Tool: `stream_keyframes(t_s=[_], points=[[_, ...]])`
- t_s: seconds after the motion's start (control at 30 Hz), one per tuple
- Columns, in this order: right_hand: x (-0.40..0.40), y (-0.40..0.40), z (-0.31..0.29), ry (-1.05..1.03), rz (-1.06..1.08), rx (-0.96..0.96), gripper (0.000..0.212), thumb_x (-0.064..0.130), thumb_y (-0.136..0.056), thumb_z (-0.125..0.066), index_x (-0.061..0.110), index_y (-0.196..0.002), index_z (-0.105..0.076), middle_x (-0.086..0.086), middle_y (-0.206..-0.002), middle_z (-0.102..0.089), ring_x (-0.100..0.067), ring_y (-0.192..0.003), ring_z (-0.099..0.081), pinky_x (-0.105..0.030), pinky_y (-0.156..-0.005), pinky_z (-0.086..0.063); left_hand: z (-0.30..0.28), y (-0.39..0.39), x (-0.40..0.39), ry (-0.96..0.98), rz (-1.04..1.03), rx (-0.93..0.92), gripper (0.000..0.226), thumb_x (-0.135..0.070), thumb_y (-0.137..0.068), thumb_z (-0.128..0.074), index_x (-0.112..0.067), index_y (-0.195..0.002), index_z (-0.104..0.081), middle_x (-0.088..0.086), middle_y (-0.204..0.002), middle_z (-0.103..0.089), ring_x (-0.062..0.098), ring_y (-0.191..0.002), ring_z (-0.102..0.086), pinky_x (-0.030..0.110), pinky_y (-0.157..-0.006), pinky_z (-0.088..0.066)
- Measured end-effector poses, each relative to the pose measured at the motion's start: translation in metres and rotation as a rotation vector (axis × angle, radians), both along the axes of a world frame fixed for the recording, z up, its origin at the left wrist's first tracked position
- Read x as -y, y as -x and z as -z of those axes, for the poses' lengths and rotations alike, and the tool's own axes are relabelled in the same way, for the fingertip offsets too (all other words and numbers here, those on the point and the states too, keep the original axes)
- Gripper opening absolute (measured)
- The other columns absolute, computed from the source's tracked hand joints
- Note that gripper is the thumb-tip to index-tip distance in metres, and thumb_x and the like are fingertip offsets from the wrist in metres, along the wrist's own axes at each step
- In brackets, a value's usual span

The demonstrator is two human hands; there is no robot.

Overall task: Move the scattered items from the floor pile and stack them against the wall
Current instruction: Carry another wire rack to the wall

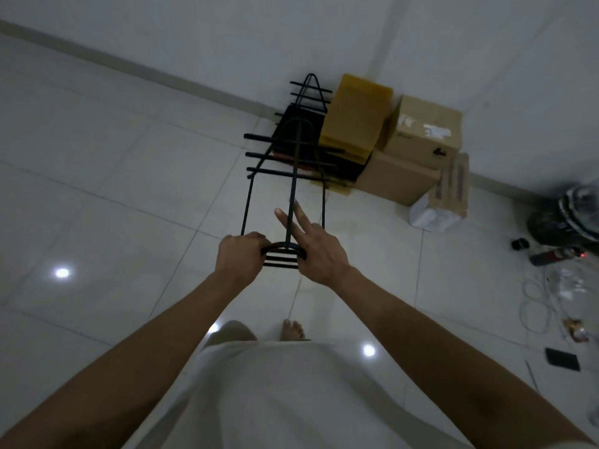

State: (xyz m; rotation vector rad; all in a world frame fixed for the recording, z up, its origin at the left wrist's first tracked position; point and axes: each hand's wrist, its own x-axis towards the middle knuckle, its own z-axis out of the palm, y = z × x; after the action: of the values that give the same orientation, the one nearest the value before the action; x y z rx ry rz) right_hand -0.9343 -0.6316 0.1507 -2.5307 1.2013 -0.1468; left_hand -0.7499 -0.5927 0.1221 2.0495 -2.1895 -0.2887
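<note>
Fingers of left hand (241, 254) curl round black metal rack (293, 176) at its near end; right hand (316, 251) touches it, fingers straight; cardboard boxes (421, 131) line the wall (324, 34).

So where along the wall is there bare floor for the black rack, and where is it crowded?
Bare tiles run along the wall left of the rack, which the left hand grips by its near end. To its right it is crowded: yellow packets and cardboard boxes fill the corner. Cables and small clutter litter the floor at far right.
</note>
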Motion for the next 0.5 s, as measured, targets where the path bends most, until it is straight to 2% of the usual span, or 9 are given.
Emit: stream_keyframes(t_s=[0.1,0.3,0.4,0.5], points=[[0.043,-0.010,0.000,0.015,-0.050,-0.007,0.122,-0.002,-0.072,-0.063,0.049,-0.146,0.020,-0.003,-0.164,0.010,-0.023,-0.085,-0.051,-0.028,-0.048,-0.037,-0.002,-0.010,0.037,0.003,-0.014,0.041,0.013,-0.020,-0.086,-0.063,-0.024,-0.092,-0.075,-0.004,-0.095,-0.071,0.020,-0.068,-0.067,0.027,-0.062,-0.043],[0.136,-0.049,0.008,0.045,-0.046,0.011,0.120,0.002,-0.073,-0.067,0.045,-0.150,0.013,-0.003,-0.163,0.011,-0.022,-0.083,-0.049,-0.027,-0.044,-0.040,-0.005,-0.043,0.125,0.001,-0.034,0.033,0.020,-0.022,-0.090,-0.059,-0.026,-0.104,-0.073,-0.005,-0.104,-0.070,0.020,-0.077,-0.069,0.028,-0.065,-0.044],[0.179,-0.070,0.012,0.036,-0.049,-0.008,0.120,0.002,-0.073,-0.066,0.046,-0.149,0.015,-0.004,-0.163,0.009,-0.023,-0.085,-0.050,-0.026,-0.046,-0.036,-0.002,-0.065,0.171,-0.005,-0.007,0.035,0.020,-0.022,-0.091,-0.059,-0.026,-0.104,-0.073,-0.005,-0.105,-0.070,0.019,-0.076,-0.068,0.027,-0.064,-0.043],[0.227,-0.098,0.014,0.035,-0.020,0.000,0.119,0.003,-0.074,-0.065,0.046,-0.149,0.016,-0.003,-0.163,0.009,-0.022,-0.087,-0.050,-0.027,-0.046,-0.040,-0.002,-0.094,0.223,-0.008,0.020,0.039,0.018,-0.019,-0.089,-0.061,-0.025,-0.100,-0.074,-0.003,-0.101,-0.071,0.020,-0.071,-0.068,0.027,-0.062,-0.042]])
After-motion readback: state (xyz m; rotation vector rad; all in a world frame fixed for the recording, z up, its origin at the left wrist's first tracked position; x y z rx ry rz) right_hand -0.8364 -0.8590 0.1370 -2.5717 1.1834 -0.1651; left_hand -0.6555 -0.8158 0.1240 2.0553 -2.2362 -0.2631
